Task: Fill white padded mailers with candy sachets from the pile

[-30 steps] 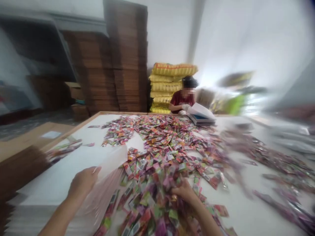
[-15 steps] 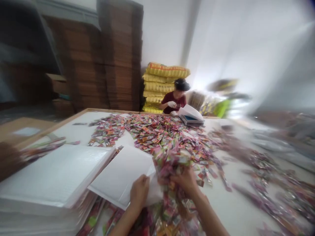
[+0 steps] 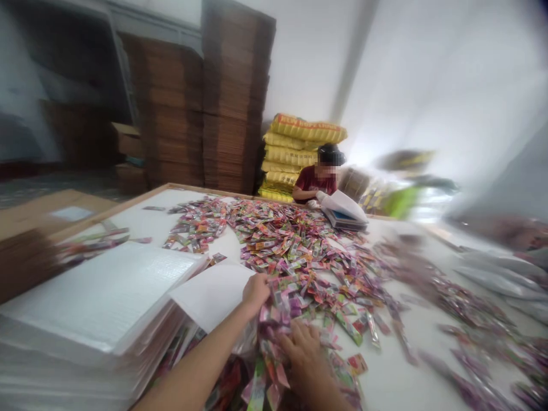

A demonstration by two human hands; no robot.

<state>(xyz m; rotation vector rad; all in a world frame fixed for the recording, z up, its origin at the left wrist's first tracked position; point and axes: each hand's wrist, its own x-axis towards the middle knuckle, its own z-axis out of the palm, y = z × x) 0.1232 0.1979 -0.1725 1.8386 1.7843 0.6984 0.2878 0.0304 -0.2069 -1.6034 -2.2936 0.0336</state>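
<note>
My left hand [image 3: 256,292] is closed on the edge of a white bubble mailer [image 3: 214,291], whose mouth faces the packets. To its right, my right hand [image 3: 303,348] lies palm down over small colourful packets [image 3: 272,359], its fingers apart and touching them. Some packets are bunched between my two hands, by the mailer's mouth; the fingertips partly disappear among them. A stack of white bubble mailers [image 3: 115,291] stands to the left of my left hand.
A large pile of packets [image 3: 278,228] spreads over the white table [image 3: 385,365], with blurred packets at right. Across the table a person [image 3: 314,180] handles a white mailer [image 3: 340,205]. Yellow sacks [image 3: 282,154] and tall cardboard stacks [image 3: 235,103] stand behind.
My right hand has come down from holding a raised bunch of packets and now rests on packets nearer me. My left hand has moved up along the mailer's edge. The view has shifted left.
</note>
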